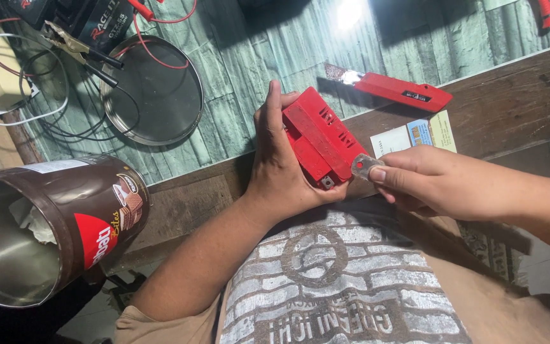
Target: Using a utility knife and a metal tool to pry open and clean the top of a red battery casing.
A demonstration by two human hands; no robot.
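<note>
Gripping the red plastic block (318, 141) at the table's (517, 108) near edge so it stays put, the left hand (281, 167) steadies it while the right hand (431, 181) pinches a small metal tab (364, 167) at its four o'clock corner.

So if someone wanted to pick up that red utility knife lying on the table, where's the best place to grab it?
Probably by the red handle, coming down from above and pinching its two long sides. The utility knife lies flat on the table with its handle end pointing right and nothing touching it. The bare blade sticks out at the left end, so I'd keep fingers toward the right half.
</note>
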